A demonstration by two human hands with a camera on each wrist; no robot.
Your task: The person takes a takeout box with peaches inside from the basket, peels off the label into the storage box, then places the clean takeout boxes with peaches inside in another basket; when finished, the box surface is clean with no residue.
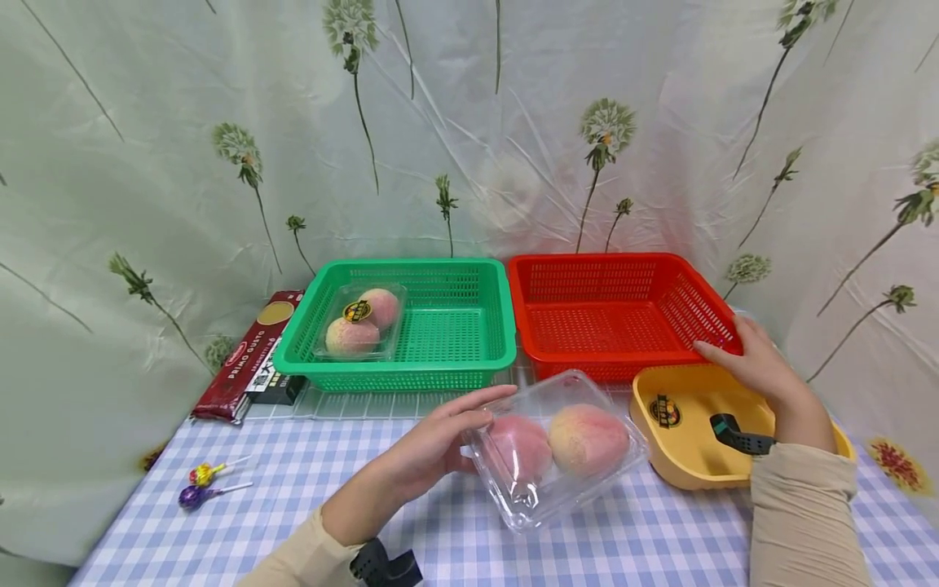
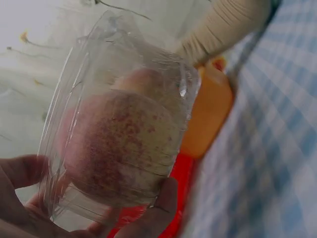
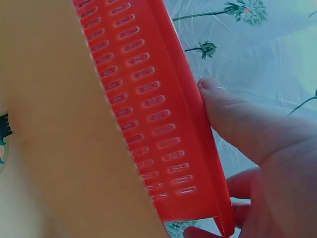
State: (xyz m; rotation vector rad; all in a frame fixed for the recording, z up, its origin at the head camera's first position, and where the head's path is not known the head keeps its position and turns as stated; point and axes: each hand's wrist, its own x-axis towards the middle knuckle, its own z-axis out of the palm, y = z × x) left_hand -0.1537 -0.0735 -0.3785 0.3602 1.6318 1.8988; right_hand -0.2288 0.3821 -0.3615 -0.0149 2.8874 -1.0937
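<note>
My left hand grips the left end of a clear plastic box with two pink and yellow peaches inside. The box is held tilted over the checked cloth; in the left wrist view its clear wall shows between thumb and fingers. My right hand holds the front right corner of a red plastic basket. In the right wrist view the thumb lies at the basket's rim, with the other fingers partly hidden below it. A yellow basin sits under my right forearm.
A green basket holds another box of peaches at its left. Beside it lie a dark red spaghetti packet and a black package. Two lollipops, one yellow and one purple, lie at the left. A flowered curtain hangs behind.
</note>
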